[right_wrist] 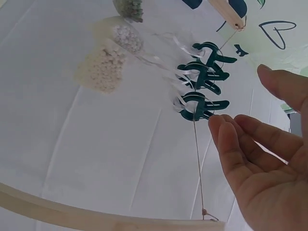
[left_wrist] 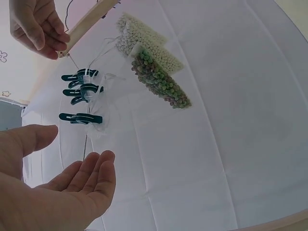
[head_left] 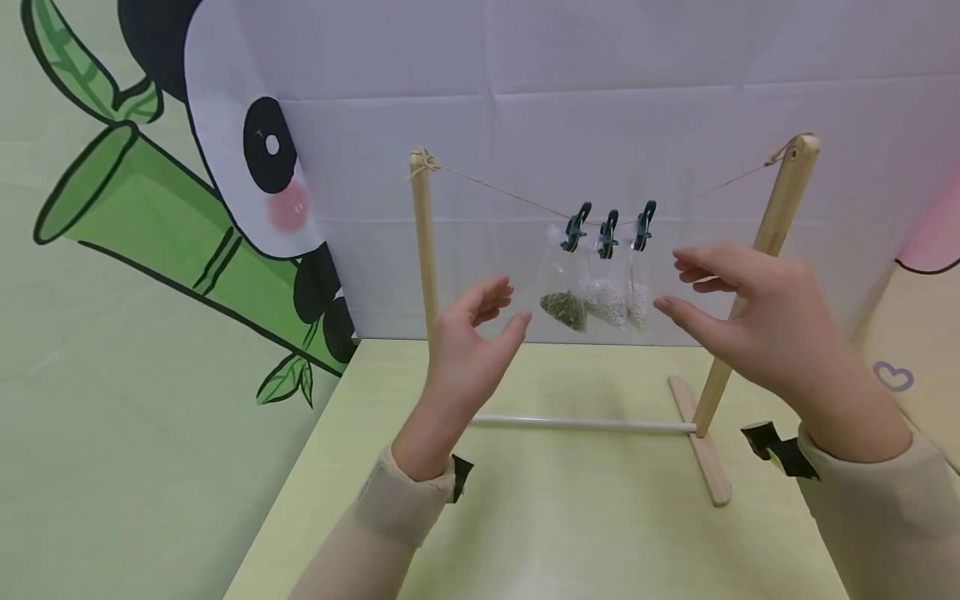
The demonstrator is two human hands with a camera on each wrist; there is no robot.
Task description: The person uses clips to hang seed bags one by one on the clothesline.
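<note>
Three dark green clips [head_left: 608, 234] sit close together on a sagging string [head_left: 504, 191], each pinching the top of a clear plastic bag. The left bag [head_left: 562, 309] carries green-brown bits, and the other two bags [head_left: 606, 301] carry white beads. To the left of the bags my left hand [head_left: 468, 350] is raised, thumb apart from relaxed fingers, with nothing in it. On the other side my right hand [head_left: 757, 317] hovers near the right bag, its thumb and fingers spread apart around air. The right wrist view shows the right fingertips [right_wrist: 228, 122] close to the nearest clip.
Two wooden posts [head_left: 783, 200] hold the string ends. A white rod [head_left: 577, 423] runs low between them, and a flat wooden foot [head_left: 701, 450] supports the right post on the pale table [head_left: 570, 533]. Behind hangs a white cloth [head_left: 630, 133], beside a panda-and-bamboo picture [head_left: 165, 217].
</note>
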